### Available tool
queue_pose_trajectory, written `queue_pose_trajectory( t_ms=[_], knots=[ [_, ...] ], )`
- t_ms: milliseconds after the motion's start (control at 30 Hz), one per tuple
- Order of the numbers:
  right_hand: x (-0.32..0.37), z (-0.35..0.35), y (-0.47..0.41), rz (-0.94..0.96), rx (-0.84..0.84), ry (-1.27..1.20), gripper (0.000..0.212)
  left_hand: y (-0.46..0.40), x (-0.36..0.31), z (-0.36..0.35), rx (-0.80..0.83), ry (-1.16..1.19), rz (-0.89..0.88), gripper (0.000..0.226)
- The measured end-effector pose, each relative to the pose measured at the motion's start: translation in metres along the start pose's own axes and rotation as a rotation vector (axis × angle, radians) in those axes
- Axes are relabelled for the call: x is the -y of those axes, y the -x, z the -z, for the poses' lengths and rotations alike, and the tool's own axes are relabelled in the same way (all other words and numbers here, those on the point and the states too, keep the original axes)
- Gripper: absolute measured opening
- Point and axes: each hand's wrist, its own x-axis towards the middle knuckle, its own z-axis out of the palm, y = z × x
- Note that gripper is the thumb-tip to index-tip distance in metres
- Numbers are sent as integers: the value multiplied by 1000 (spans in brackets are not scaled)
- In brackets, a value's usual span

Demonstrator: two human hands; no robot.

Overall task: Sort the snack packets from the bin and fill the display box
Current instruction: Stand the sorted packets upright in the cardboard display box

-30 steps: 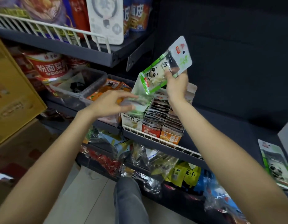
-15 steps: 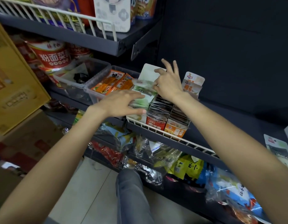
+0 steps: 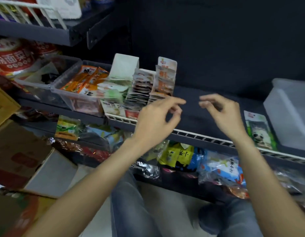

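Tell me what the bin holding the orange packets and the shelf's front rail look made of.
Bin: clear plastic, probably rigid; the orange packets show through its glossy wall. Front rail: looks like white-coated metal wire, with thin evenly spaced bars along the dark shelf edge, though blur leaves the coating uncertain.

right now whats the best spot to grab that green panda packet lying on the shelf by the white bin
Probably its near short edge, by the wire rail. The green panda packet lies flat, face up, on the dark shelf, its long side running away from you. The right hand is nearest, empty, fingers loosely curled. Come from the front and left, since the white bin crowds the right side, and pinch that edge with the thumb on top.
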Motion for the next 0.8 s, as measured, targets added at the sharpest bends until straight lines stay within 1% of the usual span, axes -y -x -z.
queue_pose_trajectory(
  t_ms=[67,100,200,267,367,400,433,467,533,567,633,667,733,767,800],
  knots=[
    [-45,30,21,-146,-59,83,22,-5,-19,-42,95,123,27,25],
    [-67,45,28,-202,-76,156,22,-10,-25,-63,157,184,81,25],
    [-122,82,35,-371,-98,409,22,-31,-38,-131,381,318,315,23],
    [-152,94,29,-466,-25,513,27,-45,-42,-173,516,300,441,26],
    [-182,96,17,-589,204,676,38,-58,-41,-219,673,175,539,38],
    [-187,95,15,-628,240,702,43,-61,-41,-230,704,151,569,44],
    [-187,94,14,-664,235,684,49,-64,-42,-239,719,140,600,49],
    [-186,93,12,-684,202,631,56,-66,-43,-247,719,148,632,53],
    [-181,90,11,-676,84,418,67,-70,-48,-256,686,211,671,51],
    [-179,89,12,-659,20,301,68,-70,-50,-258,674,239,671,45],
    [-178,85,15,-619,-129,108,61,-71,-52,-261,686,263,659,38],
    [-178,84,17,-625,-214,-1,58,-71,-52,-262,701,272,668,43],
    [-173,83,21,-645,-342,-258,55,-67,-51,-263,679,344,730,65],
    [-167,84,22,-643,-381,-374,54,-64,-50,-263,634,418,775,74],
    [-161,85,22,-622,-396,-448,52,-61,-51,-261,567,502,796,76]
  ],
)
